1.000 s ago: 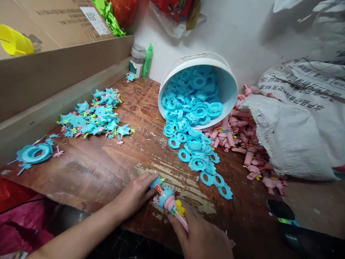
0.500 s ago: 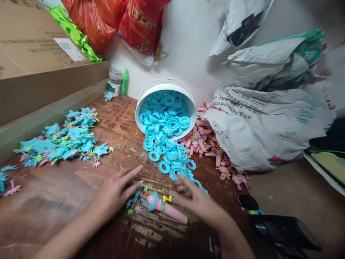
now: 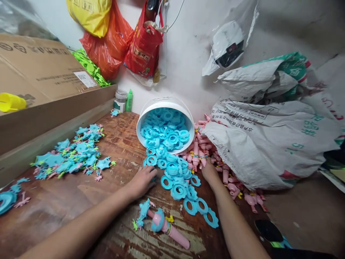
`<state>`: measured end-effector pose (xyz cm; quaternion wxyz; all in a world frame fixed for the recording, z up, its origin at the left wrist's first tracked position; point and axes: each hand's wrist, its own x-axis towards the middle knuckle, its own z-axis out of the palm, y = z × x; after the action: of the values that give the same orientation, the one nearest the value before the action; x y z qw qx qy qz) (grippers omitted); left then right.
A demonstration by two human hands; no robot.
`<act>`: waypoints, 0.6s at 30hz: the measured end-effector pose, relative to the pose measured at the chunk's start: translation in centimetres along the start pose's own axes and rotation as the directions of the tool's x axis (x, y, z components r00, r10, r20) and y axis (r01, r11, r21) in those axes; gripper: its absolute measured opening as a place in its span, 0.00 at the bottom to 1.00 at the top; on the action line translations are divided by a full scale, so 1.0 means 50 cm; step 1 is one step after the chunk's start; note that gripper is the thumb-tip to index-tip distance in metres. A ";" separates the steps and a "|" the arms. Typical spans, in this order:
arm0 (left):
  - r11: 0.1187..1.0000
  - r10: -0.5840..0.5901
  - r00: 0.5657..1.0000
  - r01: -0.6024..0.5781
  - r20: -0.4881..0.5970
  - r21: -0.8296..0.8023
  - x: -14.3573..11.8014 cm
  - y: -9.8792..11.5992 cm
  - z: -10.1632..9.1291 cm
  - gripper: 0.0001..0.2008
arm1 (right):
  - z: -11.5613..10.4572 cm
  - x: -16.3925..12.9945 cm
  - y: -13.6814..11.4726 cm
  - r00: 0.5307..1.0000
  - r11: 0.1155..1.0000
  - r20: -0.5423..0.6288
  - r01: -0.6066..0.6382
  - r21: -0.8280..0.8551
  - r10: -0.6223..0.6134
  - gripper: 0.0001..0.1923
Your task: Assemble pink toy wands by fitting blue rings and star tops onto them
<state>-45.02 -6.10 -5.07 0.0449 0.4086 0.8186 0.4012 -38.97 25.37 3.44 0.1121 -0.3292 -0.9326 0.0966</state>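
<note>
My left hand (image 3: 142, 181) is at the near left edge of the spilled blue rings (image 3: 178, 190), fingers curled down, with a bit of blue ring showing at the fingertips. My right hand (image 3: 209, 172) reaches into the heap of pink plastic handles (image 3: 196, 149), touching a piece there; its fingers are mostly hidden. Between my forearms lies a pink handle (image 3: 176, 235) with a blue ring collar (image 3: 158, 220) and a yellow crank (image 3: 169, 218). A blue flat piece (image 3: 143, 210) with small green and pink figures lies at its end.
A white bucket (image 3: 138, 131) on its side spills blue rings. Blue star-shaped pieces (image 3: 51, 160) are heaped at left beside a wooden ledge (image 3: 54, 133) and cardboard box (image 3: 40, 72). A white woven sack (image 3: 258, 144) lies at right. Bags (image 3: 142, 54) hang on the wall.
My left hand has moved forward and right to the rings. The right hand has gone forward and right into the pink heap. The camera view has tilted upward.
</note>
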 end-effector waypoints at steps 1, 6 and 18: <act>0.999 -0.004 0.999 0.002 -0.035 -0.043 -0.016 -0.006 -0.009 0.12 | -0.006 -0.023 0.006 0.999 0.998 -0.002 -0.033 0.051 0.033 0.18; 0.882 -0.221 0.937 0.073 -0.272 -0.466 -0.062 -0.021 -0.039 0.25 | -0.020 -0.229 -0.027 0.996 0.934 0.087 -0.037 0.356 0.006 0.27; -0.152 -0.515 0.857 -0.055 0.032 -0.987 -0.153 0.112 -0.056 0.33 | 0.060 -0.515 -0.239 0.927 0.797 0.198 0.149 0.585 -0.318 0.24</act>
<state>-37.55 -11.29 -1.25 0.2445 -0.0079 0.2979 0.9227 -27.36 -0.45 -0.14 0.0786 -0.1455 -0.9027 0.3973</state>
